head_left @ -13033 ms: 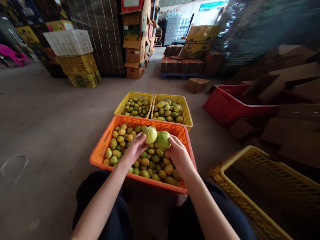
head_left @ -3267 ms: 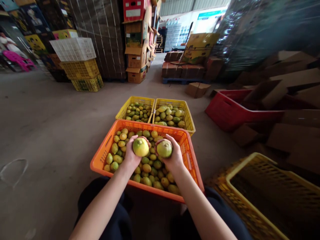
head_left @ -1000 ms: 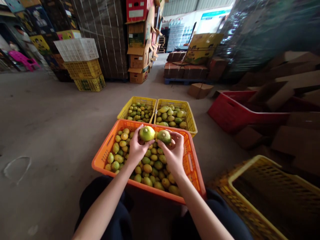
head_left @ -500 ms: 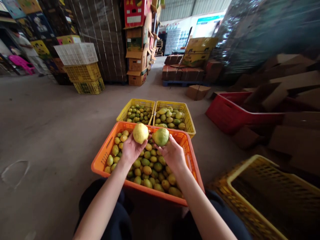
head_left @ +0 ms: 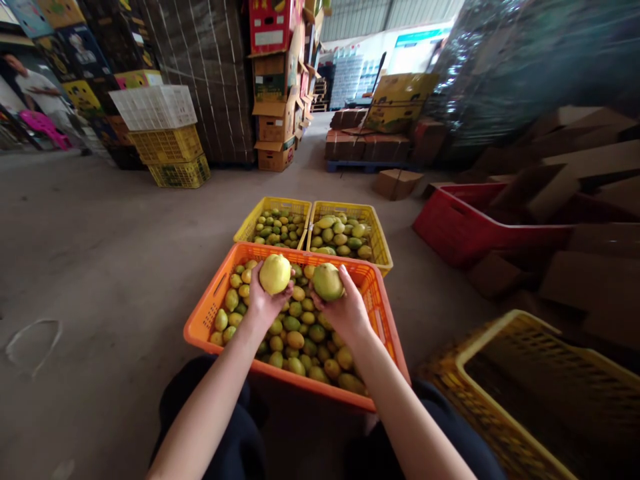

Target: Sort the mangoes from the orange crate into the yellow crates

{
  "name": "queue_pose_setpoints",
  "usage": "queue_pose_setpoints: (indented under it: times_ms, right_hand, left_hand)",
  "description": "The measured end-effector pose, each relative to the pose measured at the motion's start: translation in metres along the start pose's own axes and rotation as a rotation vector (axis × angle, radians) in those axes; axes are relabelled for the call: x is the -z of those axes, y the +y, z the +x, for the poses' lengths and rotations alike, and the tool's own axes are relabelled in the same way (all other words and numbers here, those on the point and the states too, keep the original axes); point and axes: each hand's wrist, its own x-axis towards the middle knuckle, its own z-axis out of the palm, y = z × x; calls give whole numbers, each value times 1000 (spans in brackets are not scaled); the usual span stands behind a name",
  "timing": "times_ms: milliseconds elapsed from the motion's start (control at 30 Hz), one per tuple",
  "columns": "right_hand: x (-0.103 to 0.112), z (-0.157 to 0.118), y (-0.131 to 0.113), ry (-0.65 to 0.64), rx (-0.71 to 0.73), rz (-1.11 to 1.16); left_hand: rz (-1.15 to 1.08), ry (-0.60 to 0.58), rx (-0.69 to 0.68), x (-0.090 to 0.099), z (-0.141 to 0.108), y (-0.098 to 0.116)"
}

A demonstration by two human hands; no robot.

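Note:
My left hand point(head_left: 266, 303) is closed round a yellow lemon point(head_left: 275, 274), its tip pointing up. A greener, partly yellow lemon point(head_left: 328, 283) sits in my right hand point(head_left: 345, 308), with the thumb along its right side. Both fruits are held apart, side by side, above an orange plastic crate point(head_left: 204, 319). Under and between my hands, the crate holds many green and yellow lemons point(head_left: 295, 340). My forearms hide some of the fruit, and the fingers beneath both held lemons are partly covered.
Beyond the orange crate stand two yellow crates point(head_left: 383, 241) of lemons. To the right are a red crate point(head_left: 445, 227), flattened cardboard point(head_left: 590, 267) and another yellow crate point(head_left: 480, 340). Stacked crates point(head_left: 167, 143) and a person point(head_left: 43, 90) are at the back left.
Both lemons have come down slightly and turned in my hands; the left one has shifted a little left, the right one slightly right. The person at the back left shows more.

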Motion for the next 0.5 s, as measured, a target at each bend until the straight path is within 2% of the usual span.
queue_pose_setpoints:
  times_ms: [67,133,233,367,500]
  right_hand:
    - [1,3,0,-1,7,18]
    - [2,5,2,-16,19,10]
    - [2,7,7,-19,21,-25]
    - [1,5,9,-9,32,-37]
    - [1,1,6,-36,20,-66]
  left_hand:
    - [12,110,-19,3,4,-1]
    - [40,168,-6,5,8,-2]
    - [72,137,38,6,8,-4]
    - [90,129,32,2,1,-3]
    - [37,75,81,2,-3,1]
